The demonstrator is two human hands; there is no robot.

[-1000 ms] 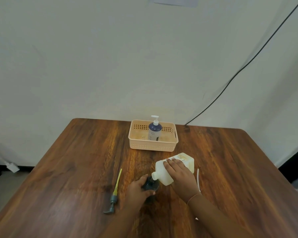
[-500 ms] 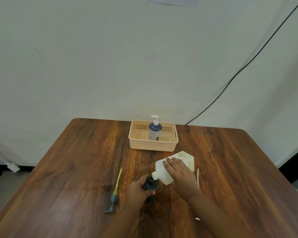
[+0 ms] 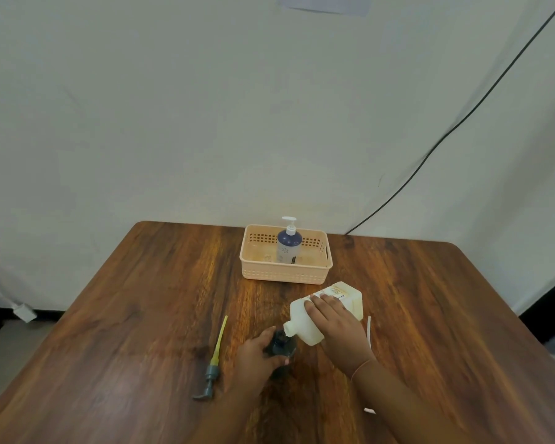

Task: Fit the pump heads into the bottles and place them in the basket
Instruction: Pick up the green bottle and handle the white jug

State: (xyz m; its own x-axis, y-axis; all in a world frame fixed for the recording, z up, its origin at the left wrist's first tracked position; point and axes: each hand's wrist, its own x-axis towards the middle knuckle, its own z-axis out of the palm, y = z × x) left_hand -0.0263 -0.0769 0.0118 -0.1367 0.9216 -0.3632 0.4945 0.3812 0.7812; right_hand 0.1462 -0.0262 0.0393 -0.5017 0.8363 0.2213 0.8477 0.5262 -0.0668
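Observation:
A white bottle [image 3: 350,299] lies on its side on the wooden table [image 3: 141,299], neck pointing toward me. My right hand [image 3: 337,328] rests flat on top of it, fingers around its body. My left hand [image 3: 260,354] is closed around a small dark bottle [image 3: 281,342] just below the white bottle's neck. A grey pump head with a yellow tube [image 3: 214,360] lies loose to the left of my left hand. A white pump head's thin tube [image 3: 369,331] shows right of my right hand. In the peach basket [image 3: 285,275] stands a blue bottle with a white pump [image 3: 288,243].
The basket sits at the far middle of the table, close to the wall. A black cable [image 3: 446,136] runs down the wall at the right. A white plug [image 3: 23,312] lies on the floor left of the table.

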